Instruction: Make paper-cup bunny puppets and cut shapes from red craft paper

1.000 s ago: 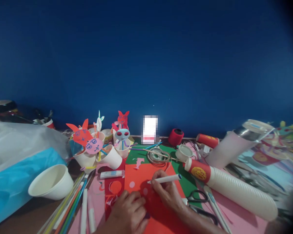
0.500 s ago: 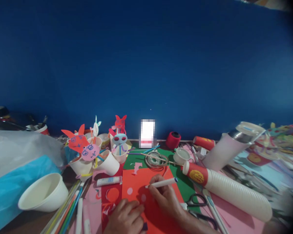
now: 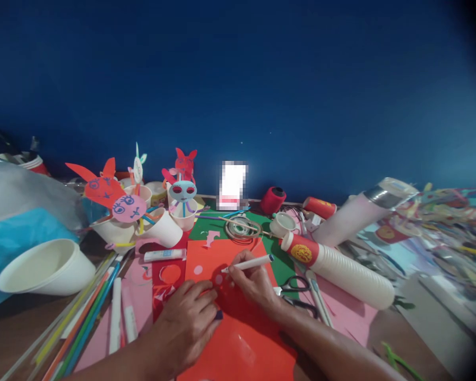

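My right hand [image 3: 252, 280] grips a white marker [image 3: 252, 263] with a dark blue end, its tip beside a pink circle [image 3: 219, 279] on the orange-red paper [image 3: 238, 338]. Another pink circle [image 3: 198, 270] lies to the left on the same sheet. Curled fingers of my left hand [image 3: 192, 317] rest on the paper's left side. A small dark piece, apparently a marker cap [image 3: 219, 316], sticks out from that hand. Above the circles lies a cut pink paper scrap [image 3: 211, 237].
Black-handled scissors [image 3: 297, 286], a utility knife [image 3: 318, 299] and stacked paper cups [image 3: 341, 272] are on the right. Left are a white bowl [image 3: 47, 267], colored sticks [image 3: 91, 312], a glue tube [image 3: 164, 255] and cups with paper animal figures [image 3: 129, 208]. A lit, pixelated screen [image 3: 232, 185] stands behind.
The view has tilted down, showing more of both forearms and the paper. The marker tip has come closer to the right-hand pink circle. The left hand still rests on the sheet.
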Tool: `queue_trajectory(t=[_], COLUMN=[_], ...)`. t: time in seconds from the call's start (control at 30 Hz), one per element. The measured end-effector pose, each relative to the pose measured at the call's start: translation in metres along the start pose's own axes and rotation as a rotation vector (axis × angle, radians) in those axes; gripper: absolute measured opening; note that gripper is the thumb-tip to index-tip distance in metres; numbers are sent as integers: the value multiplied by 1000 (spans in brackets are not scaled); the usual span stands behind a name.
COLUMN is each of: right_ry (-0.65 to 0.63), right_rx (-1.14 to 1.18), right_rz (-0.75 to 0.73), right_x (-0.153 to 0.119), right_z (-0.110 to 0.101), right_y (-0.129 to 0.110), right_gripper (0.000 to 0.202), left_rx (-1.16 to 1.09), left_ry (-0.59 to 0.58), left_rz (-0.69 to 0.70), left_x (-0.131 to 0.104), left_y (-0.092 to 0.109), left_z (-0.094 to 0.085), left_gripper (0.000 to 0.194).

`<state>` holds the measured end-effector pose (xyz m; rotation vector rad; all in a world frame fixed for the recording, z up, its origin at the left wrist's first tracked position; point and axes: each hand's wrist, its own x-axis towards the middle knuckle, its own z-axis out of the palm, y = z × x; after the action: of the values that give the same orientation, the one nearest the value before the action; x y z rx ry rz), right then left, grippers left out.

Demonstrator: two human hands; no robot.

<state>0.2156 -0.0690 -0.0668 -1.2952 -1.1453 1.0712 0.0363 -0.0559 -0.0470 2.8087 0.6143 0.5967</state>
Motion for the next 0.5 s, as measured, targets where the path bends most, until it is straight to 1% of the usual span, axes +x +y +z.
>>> queue_trajectory(t=[0.2,0.3,0.4,0.5], right_ry=[-3,21,34,21], right_rx=[-131,-240,-355,-377], right_rz=[-64,-114,-176,-205], right_x=[-4,-4,-4,-5], right_z=[2,1,0,-1], right_y=[-3,-2,-2,-3], right_gripper=[9,6,4,3], left_rx=[-38,-62,-59,-50], left_ry=[-90,-119,-128,-111], left_rz=[13,26,29,34], left_x=[5,6,7,7], left_y=[-3,-5,-6,-6], left_z=[1,2,2,3], left_gripper=[18,18,17,18])
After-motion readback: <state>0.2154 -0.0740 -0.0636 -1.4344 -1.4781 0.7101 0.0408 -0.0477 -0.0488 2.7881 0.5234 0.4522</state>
